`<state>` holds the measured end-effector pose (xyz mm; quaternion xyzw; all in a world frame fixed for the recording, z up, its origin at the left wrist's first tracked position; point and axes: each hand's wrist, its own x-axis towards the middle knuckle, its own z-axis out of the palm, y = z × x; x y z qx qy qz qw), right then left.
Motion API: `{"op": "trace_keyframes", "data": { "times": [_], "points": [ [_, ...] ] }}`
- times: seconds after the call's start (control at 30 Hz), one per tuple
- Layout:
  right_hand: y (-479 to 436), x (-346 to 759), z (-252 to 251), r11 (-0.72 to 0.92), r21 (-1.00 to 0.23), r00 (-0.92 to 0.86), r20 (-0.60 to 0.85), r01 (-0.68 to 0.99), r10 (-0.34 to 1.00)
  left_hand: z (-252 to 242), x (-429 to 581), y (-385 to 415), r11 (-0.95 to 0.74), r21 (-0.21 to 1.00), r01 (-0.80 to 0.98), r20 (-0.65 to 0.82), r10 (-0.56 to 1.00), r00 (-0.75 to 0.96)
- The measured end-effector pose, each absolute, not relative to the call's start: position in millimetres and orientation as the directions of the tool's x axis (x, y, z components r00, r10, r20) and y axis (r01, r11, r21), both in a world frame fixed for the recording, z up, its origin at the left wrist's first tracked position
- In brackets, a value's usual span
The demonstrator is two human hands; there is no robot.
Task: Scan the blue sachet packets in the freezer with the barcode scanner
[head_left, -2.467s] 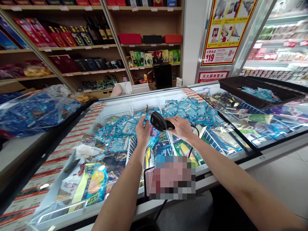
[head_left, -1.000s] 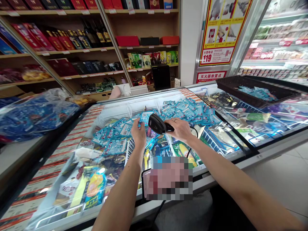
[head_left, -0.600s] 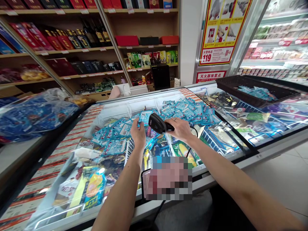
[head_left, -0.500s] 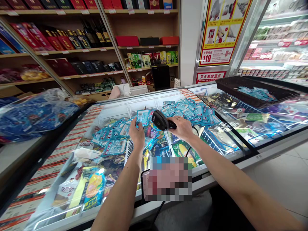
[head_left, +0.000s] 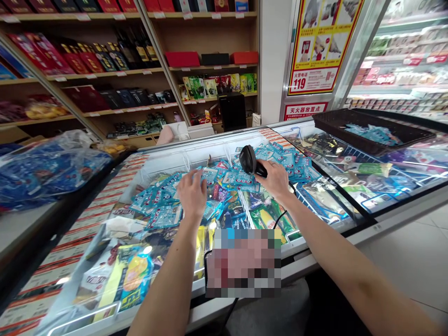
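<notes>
Head camera is looking down into the open freezer, where blue packets are lying heaped toward its far edge. Half a second ago the left hand was holding one packet up in front of the scanner. Now that hand is lying palm down on the heap near the middle of the far edge, and the single packet is lying back among the others, so nothing is facing the scanner any more. The right hand is swinging the scanner up and toward the freezer's right edge, with its cord trailing over the near rim. The left fingers are spreading wide and flat, touching packets but gripping none. The right fingers are wrapping tightly around the scanner's handle.
</notes>
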<state>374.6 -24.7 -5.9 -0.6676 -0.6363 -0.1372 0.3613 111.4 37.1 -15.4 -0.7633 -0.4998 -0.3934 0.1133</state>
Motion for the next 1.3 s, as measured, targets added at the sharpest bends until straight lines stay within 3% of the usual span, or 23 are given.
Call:
{"op": "trace_keyframes", "data": {
  "times": [0.1,0.37,0.67,0.9,1.07,1.3],
  "points": [
    [-25.0,372.7,-5.6,0.067,-0.300,0.143,0.626,0.952,0.767,-19.2,130.9,35.5,-0.601,0.159,0.783,0.607,0.685,0.402],
    [-27.9,366.1,-6.3,0.006,-0.334,0.204,0.589,0.942,0.782,-30.4,144.6,42.5,-0.659,0.120,0.743,0.485,0.692,0.535],
    [-27.5,366.9,-8.6,0.004,-0.320,0.195,0.585,0.947,0.787,-29.0,139.8,39.5,-0.505,0.174,0.845,0.583,0.745,0.325],
    [-32.1,364.2,-5.6,0.002,-0.299,0.173,0.555,0.954,0.814,-22.3,143.3,34.9,-0.626,0.079,0.776,0.423,0.726,0.542],
    [-32.9,363.7,-4.7,-0.008,-0.308,0.179,0.532,0.952,0.828,-18.7,143.4,30.5,-0.579,0.079,0.811,0.445,0.749,0.491],
    [-34.0,363.6,-2.8,-0.004,-0.301,0.169,0.526,0.954,0.833,-21.2,137.8,41.7,-0.545,0.174,0.820,0.431,0.791,0.434]
  ]
}}
